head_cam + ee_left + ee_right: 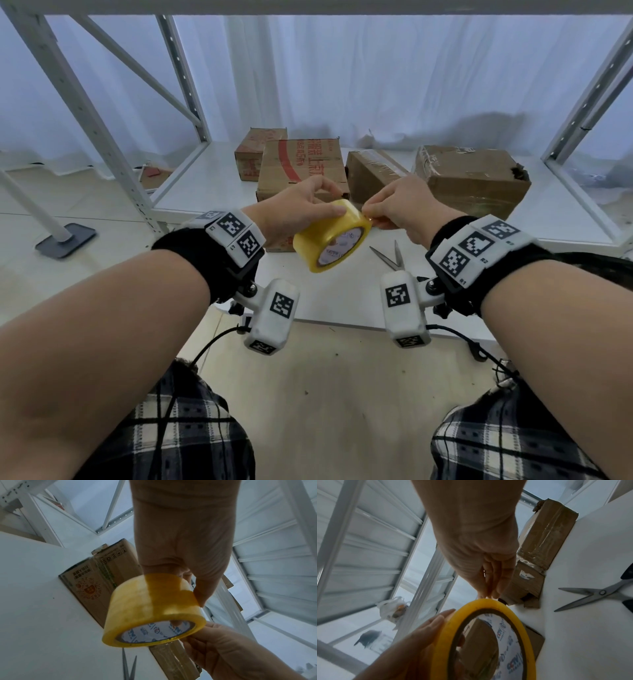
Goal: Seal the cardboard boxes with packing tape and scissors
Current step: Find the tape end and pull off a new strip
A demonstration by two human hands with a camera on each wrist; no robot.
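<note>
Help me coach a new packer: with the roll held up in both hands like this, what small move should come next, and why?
Probably peel the free end off. The left hand grips the tape roll above the shelf, the right hand pinches at its rim, no strip is drawn yet, and the scissors lie unused.

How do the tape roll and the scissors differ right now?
The yellow tape roll is held in the air; the scissors lie on the white shelf. The left hand grips the roll and the right hand pinches at its edge; nothing touches the scissors, blades apart. Both sit before the cardboard boxes.
</note>
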